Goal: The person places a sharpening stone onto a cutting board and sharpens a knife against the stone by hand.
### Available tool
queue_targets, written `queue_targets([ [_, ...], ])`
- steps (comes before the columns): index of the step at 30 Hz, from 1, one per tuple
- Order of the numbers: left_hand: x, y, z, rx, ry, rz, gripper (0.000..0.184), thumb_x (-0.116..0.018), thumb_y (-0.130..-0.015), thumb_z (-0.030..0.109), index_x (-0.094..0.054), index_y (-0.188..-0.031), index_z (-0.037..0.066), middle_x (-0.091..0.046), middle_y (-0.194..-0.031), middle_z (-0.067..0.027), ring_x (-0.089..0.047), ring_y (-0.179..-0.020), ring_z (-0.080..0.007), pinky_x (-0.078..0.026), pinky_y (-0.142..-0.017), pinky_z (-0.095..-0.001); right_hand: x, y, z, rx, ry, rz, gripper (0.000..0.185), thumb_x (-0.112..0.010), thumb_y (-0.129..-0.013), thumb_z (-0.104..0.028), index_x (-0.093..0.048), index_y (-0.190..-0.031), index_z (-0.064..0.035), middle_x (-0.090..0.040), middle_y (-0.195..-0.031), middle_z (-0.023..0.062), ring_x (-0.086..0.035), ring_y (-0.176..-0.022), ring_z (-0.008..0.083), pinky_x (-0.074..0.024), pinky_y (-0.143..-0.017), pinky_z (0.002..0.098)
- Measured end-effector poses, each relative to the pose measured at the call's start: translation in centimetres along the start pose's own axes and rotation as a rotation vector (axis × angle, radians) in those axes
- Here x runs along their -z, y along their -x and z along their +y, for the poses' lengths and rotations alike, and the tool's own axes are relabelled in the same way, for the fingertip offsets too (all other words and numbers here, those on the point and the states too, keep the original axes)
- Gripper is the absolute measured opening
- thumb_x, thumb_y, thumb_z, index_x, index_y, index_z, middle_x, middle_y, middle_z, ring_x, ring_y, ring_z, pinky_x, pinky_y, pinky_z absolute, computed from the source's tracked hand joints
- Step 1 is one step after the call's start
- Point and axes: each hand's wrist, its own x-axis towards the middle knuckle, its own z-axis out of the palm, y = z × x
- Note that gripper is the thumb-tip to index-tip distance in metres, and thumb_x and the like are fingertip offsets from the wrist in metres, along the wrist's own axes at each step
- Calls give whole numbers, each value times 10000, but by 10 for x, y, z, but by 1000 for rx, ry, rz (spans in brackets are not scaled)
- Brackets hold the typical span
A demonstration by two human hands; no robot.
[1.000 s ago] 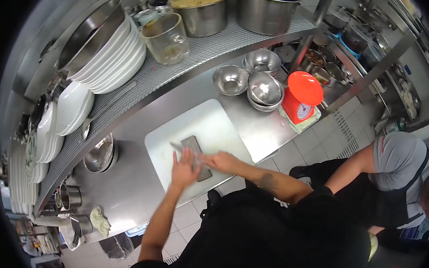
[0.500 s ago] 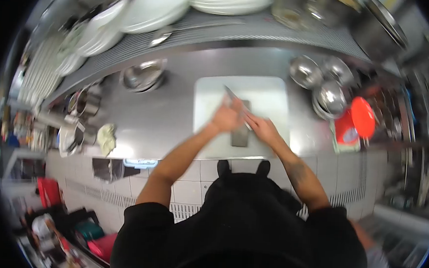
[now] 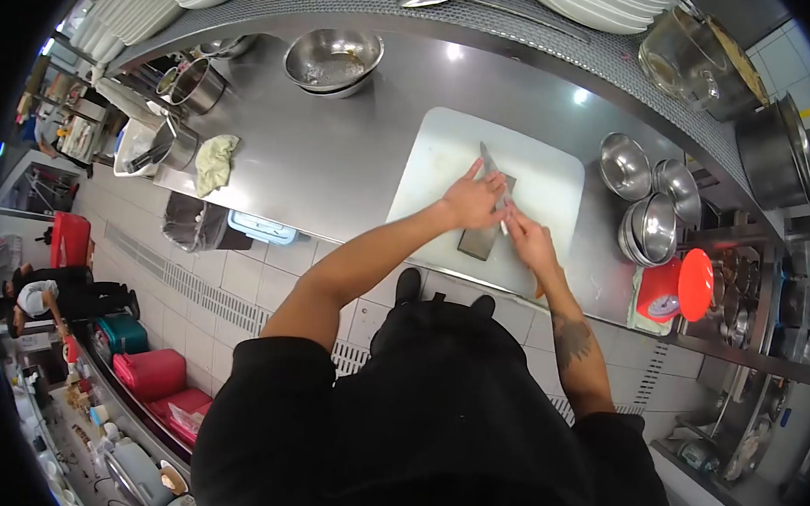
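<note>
A knife lies slantwise over a grey whetstone, its tip pointing away from me. The whetstone rests on a white cutting board. My right hand is closed round the knife's handle, at the right side of the stone. My left hand lies over the blade and the stone, fingers stretched onto the blade and thumb apart. Part of the blade and the middle of the stone are hidden under my left fingers.
Steel bowls and a red kitchen scale stand on the right. More bowls sit at the back left, with a cloth near the left edge. A shelf with plates overhangs the back. Another person is far left.
My view has shifted, so the counter and board appear farther right and turned. Both hands stay at the knife over the whetstone. The picture is sharper now.
</note>
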Motion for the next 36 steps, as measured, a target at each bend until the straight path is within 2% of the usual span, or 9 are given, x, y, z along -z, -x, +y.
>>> queue_targets([
  [1,-2,4,6,-5,-43,34,672,-506,-964,472,-516,-1372,-63,-515,-1451,-233,-470,-1383,-335,-195,-1196,-617,-19,5,41,312,-5,116,417,-526,-1030,-384,-570,-1407,-211,-658,-1160,214,-654,-1006,434,-549,-828,435],
  [7,-11,82,124,-10,135,52,747,-541,-940,495,-505,-1379,-108,-500,-1455,-260,-395,-1437,-354,-134,-1230,-564,-13,128,65,189,-26,-3,412,-591,-1018,-272,-577,-1424,-200,-721,-1036,234,-730,-826,287,-550,-785,385],
  [9,-7,65,109,22,93,82,769,-444,-983,551,-524,-1363,-113,-512,-1440,-269,-409,-1428,-351,-130,-1230,-561,1,101,43,-147,101,-166,407,-570,-1029,-259,-569,-1433,-213,-720,-1058,240,-724,-870,219,-541,-802,357],
  [13,-14,9,34,-33,0,61,760,-426,-977,551,-555,-1332,-107,-520,-1446,-247,-426,-1419,-334,-64,-1234,-580,-15,36,38,145,-76,34,420,-554,-1036,-264,-549,-1448,-181,-711,-1099,243,-722,-907,212,-537,-820,352],
  [18,-3,29,64,-32,69,-101,786,-429,-973,549,-515,-1362,-128,-484,-1474,-271,-405,-1435,-355,-46,-1235,-576,-9,70,40,193,-43,-7,460,-508,-1058,-286,-509,-1460,-65,-601,-1386,205,-579,-1288,237,-454,-1030,347],
  [25,-20,50,105,44,96,-25,816,-392,-979,573,-463,-1424,-107,-436,-1524,-250,-330,-1486,-321,1,-1244,-551,0,107,22,29,15,-75,429,-526,-1050,-226,-518,-1471,-143,-705,-1183,226,-691,-991,215,-518,-881,363],
  [27,-11,22,71,68,29,-130,798,-374,-985,566,-458,-1444,-82,-420,-1545,-228,-313,-1496,-306,25,-1240,-558,-18,58,56,274,20,90,434,-532,-1050,-269,-517,-1477,-193,-636,-743,97,-562,-620,143,-489,-589,337],
  [33,3,6,58,85,17,-192,780,-357,-990,550,-458,-1453,-69,-396,-1565,-219,-301,-1503,-301,48,-1234,-567,-7,49,27,47,-74,1,439,-502,-1071,-281,-491,-1504,-203,-487,-671,-17,-406,-436,65,-347,-384,287],
  [36,-4,30,99,146,110,-122,786,-370,-989,550,-462,-1446,-82,-389,-1565,-231,-308,-1498,-317,30,-1237,-562,-9,79,41,36,-63,-41,437,-497,-1074,-293,-494,-1501,-198,-561,-714,4,-508,-520,98,-441,-476,294],
])
